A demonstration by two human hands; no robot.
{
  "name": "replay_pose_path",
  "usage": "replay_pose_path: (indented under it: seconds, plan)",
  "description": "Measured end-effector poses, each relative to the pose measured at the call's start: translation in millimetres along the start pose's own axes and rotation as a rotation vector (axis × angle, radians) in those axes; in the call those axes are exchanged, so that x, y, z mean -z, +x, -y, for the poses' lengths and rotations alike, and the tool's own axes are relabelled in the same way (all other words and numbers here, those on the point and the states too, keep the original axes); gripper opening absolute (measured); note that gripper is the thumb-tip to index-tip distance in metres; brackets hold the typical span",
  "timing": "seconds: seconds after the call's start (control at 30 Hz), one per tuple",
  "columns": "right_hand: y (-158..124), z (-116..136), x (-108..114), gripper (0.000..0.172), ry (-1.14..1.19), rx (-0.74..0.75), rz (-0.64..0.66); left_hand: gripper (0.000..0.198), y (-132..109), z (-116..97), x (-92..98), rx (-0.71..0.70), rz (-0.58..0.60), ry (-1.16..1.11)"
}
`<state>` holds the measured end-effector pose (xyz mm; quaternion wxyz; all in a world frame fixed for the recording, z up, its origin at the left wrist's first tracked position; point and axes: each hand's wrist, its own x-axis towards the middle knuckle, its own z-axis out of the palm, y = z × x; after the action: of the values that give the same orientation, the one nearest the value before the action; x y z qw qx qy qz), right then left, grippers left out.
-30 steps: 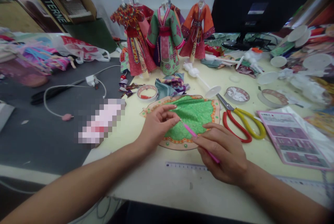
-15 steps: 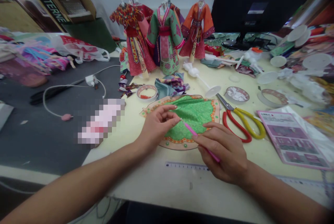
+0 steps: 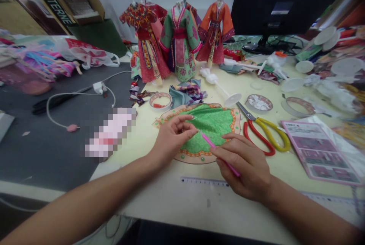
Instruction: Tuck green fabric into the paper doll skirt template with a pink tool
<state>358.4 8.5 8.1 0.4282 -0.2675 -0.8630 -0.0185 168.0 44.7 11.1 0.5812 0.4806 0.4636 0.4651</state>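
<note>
Red-and-yellow scissors [image 3: 264, 136] lay just beside the right hand [image 3: 242, 165], barring a sideways pass toward the pink booklet [image 3: 319, 153]. Beyond the green fabric [image 3: 211, 123], a tape roll [image 3: 160, 101] and crumpled cloth [image 3: 186, 93] blocked the way forward; nearer the person, a flat ruler [image 3: 203, 181] stood barely proud of the bench [image 3: 159, 203].

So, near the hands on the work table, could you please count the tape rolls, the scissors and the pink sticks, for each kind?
Tape rolls: 3
Scissors with red and yellow handles: 1
Pink stick, in the right hand: 1
Total: 5
</note>
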Motion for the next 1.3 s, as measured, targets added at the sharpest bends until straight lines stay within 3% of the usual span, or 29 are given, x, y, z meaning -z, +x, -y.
replay_pose_path:
  seconds: [1.3]
  plan:
    - [-2.2, 0.4, -0.4, 0.027, 0.008, 0.014, 0.010, 0.036, 1.2, 1.6, 0.5, -0.062, 0.002, 0.033]
